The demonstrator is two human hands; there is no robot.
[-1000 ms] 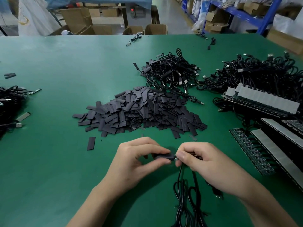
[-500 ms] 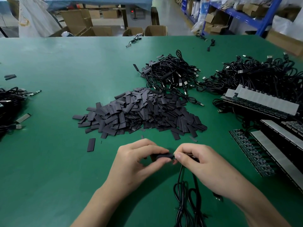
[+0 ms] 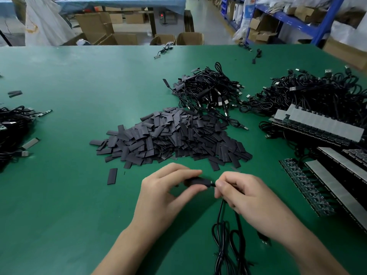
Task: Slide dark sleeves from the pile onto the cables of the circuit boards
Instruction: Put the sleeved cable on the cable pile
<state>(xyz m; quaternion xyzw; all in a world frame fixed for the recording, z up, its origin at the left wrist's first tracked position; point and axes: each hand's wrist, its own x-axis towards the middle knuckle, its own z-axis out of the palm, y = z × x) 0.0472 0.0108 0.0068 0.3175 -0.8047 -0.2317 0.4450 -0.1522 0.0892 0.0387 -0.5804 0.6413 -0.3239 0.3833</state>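
I see the left hand point(image 3: 164, 195) with fingers point(image 3: 184, 172) pinching a dark sleeve point(image 3: 195, 182); right hand point(image 3: 248, 199) pinching the black cable point(image 3: 219, 215) at its mouth.

The surface point(image 3: 79, 86) I worked at was plain green. My sleeve pile point(image 3: 172, 135) was dark grey, the cables point(image 3: 210, 90) black, the circuit boards point(image 3: 305, 193) dark with silver-grey strips; cardboard boxes point(image 3: 95, 26) brown, shelving point(image 3: 325, 26) blue.
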